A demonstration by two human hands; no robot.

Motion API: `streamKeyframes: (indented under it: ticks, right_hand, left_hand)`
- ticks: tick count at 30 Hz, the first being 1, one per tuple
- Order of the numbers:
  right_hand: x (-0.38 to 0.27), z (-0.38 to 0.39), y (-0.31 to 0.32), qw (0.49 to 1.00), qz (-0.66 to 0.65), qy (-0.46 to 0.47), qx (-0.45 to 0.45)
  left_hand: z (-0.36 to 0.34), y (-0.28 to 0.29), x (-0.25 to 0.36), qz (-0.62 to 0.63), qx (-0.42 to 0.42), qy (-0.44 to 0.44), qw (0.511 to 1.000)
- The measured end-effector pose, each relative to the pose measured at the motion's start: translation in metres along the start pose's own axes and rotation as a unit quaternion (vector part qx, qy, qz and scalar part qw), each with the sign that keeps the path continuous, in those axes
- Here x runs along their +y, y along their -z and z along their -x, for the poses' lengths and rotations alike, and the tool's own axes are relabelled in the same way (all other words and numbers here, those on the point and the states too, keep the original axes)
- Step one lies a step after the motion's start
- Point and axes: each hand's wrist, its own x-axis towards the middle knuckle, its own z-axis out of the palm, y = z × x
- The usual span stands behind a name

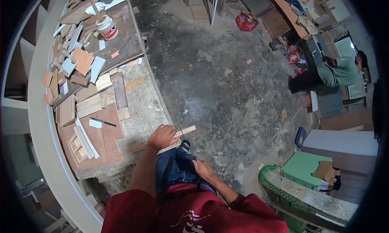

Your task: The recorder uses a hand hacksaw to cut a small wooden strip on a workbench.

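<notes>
Left hand (163,136), strip (188,130) (wooden) beneath

White tub (107,28) on the desk (129,40): large, bold capitals on its red-and-white label, big enough to read from above.
Red shirt (202,196) of the person: white print on the front, with small capitals in curved lines near a larger letter cut off by the lower edge.
Red carton (246,21) on the floor (210,67): pale marks, possibly lettering, too small to make out.
</notes>
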Motion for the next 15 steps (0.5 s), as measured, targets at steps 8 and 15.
streamKeyframes:
  ticks: [8, 15]
  right_hand:
    - [-0.032, -0.064, 0.004, 0.999, 0.006, -0.034, 0.019]
    - [-0.011, -0.023, -0.006, 0.999, 0.019, -0.024, -0.021]
  left_hand:
    - [-0.002, -0.003, 0.0, 0.007, -0.004, -0.01, 1.0]
    - [0.003, 0.0, -0.002, -0.009, -0.004, 0.002, 1.0]
